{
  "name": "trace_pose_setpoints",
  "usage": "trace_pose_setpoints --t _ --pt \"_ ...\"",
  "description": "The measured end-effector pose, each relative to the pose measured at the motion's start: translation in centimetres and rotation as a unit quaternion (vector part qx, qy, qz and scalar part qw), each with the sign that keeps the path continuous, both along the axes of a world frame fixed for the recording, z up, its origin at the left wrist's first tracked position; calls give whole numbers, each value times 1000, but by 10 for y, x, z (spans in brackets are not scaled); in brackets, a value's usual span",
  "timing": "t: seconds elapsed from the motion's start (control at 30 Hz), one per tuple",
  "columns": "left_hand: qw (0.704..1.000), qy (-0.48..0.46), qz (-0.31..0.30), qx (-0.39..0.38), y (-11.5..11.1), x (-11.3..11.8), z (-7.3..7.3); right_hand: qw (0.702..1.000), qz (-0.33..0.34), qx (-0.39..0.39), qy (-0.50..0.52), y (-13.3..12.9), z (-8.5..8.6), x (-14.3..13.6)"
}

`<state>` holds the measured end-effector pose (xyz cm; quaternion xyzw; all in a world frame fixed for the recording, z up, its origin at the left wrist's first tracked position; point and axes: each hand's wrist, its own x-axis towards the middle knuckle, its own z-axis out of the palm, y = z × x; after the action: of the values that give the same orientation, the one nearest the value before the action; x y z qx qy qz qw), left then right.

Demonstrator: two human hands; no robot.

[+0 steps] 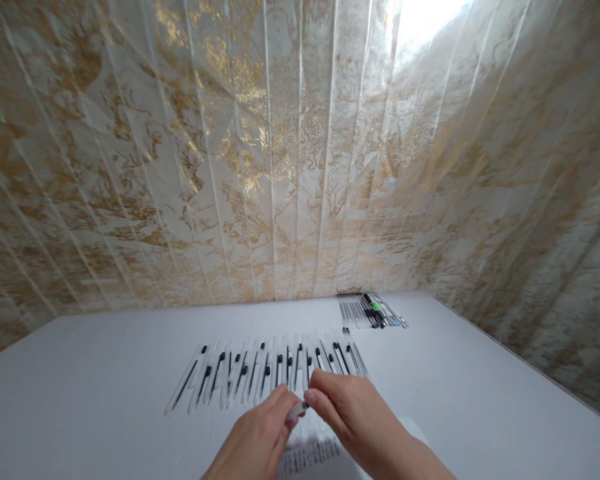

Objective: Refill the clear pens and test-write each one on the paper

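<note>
My left hand (260, 430) is closed around a clear pen (296, 410) near the front of the table. The fingertips of my right hand (353, 413) pinch the dark end of that same pen. Part of the pen is hidden by my fingers. Just beyond my hands lies a long row of clear pens (243, 373) with black parts and dark refills, side by side and slanted. Beneath my hands is a white sheet of paper (313, 457) with dark writing, too blurred to read.
At the back right of the white table (105, 387) lies another group of pens (355, 310), dark and coloured, one with a green patch (376, 306). A wall covering (280, 167) with gold patterns rises behind the table and along its right side.
</note>
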<state>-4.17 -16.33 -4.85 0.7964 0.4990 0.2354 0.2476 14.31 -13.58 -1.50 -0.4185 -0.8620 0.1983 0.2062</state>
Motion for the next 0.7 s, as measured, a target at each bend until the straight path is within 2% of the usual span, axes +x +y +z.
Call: trace_pose_setpoints --t 0.1,0.27,0.37,0.53,0.7 --pt "1000 6 -2 0 0 -1 1 1000 13 8 6 -1 1 0" --pt "1000 21 -2 10 0 -1 2 1000 -18 -12 3 -2 -3 -3" --pt "1000 26 0 1 0 -1 2 1000 -10 -17 22 -2 -3 -3" --pt "999 45 -3 16 0 -1 0 1000 -21 -22 -4 0 -1 -1" --pt "1000 18 0 16 -1 0 3 999 5 -33 30 -1 2 -1"
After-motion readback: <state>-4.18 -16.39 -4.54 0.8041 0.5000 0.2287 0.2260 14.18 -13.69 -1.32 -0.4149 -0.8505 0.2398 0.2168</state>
